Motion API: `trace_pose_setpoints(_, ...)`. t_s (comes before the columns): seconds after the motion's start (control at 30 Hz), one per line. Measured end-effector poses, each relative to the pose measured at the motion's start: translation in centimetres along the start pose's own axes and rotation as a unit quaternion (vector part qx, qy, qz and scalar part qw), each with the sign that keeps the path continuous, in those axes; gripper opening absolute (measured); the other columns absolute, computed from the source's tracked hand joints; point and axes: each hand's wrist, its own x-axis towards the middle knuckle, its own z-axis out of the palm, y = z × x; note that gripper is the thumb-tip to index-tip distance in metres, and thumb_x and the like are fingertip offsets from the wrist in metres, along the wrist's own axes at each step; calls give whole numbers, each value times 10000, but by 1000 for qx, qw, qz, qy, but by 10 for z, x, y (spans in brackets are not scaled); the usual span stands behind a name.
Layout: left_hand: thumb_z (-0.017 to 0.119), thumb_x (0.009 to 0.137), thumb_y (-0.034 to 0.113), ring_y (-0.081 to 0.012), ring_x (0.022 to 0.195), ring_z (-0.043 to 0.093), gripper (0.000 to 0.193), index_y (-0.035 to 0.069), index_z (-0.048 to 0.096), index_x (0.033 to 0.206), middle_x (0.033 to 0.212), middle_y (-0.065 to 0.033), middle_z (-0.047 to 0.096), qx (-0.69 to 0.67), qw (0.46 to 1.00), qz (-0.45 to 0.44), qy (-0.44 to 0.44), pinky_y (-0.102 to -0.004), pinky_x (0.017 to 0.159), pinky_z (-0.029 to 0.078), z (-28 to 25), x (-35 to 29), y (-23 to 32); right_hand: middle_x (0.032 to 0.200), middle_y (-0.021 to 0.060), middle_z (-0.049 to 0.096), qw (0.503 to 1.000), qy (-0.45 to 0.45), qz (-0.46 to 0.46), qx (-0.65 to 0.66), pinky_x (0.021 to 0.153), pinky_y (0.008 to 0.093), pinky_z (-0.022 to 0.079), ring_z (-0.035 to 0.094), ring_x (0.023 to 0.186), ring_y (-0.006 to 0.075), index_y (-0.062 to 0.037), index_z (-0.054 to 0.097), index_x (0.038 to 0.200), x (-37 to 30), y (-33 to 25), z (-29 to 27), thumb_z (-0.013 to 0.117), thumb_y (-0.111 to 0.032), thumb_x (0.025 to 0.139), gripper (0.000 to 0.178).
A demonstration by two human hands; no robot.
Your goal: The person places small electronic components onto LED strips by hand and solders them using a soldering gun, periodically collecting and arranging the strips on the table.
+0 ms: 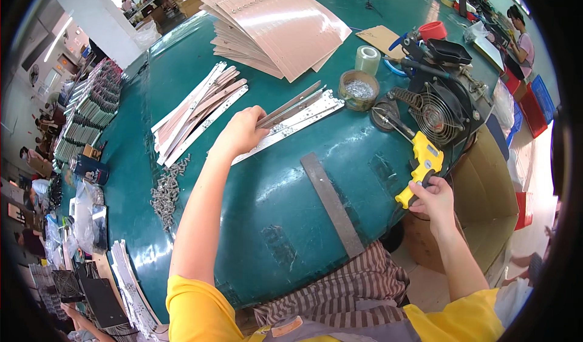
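My left hand (240,132) reaches over the table with its fingers closed at the near end of a narrow brownish strip (288,105). That strip lies along a few long white strips with dark dots (297,121). My right hand (432,197) is wrapped round the lower grip of a yellow soldering gun (427,158) at the table's right edge. Its thin metal shaft points up and left to a round dark base (387,114). Close by stands a round tub (358,90) holding silvery bits.
A fan (434,114) stands at right, beside a clear tape roll (367,60). Pinkish panels (273,20) are stacked at the back. Loose strips (197,111) and a pile of small screws (167,193) lie at left. A flat dark bar (333,205) rests near the front edge.
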Motion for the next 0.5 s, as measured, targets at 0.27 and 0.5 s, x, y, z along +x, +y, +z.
trace_pose_setpoints(0.27, 735, 802, 148, -323, 947, 641, 298, 8, 636, 1046, 1001, -163, 662, -152, 982, -11, 115, -403, 838, 495, 20, -14, 2, 847, 90, 607, 1000, -6, 13, -18, 560, 256, 570, 635, 623, 141, 79, 469, 1194, -1, -5, -1, 810, -212, 795, 599)
trace_pose_setpoints(0.5, 761, 812, 281, -306, 1059, 532, 558, 6, 578, 1261, 1108, -140, 543, 60, 985, 72, 147, -402, 924, 419, 43, -31, 9, 861, 111, 594, 1000, -11, 1, 9, 567, 292, 593, 656, 652, 172, 127, 444, 1232, 1, 2, -3, 836, -202, 772, 688)
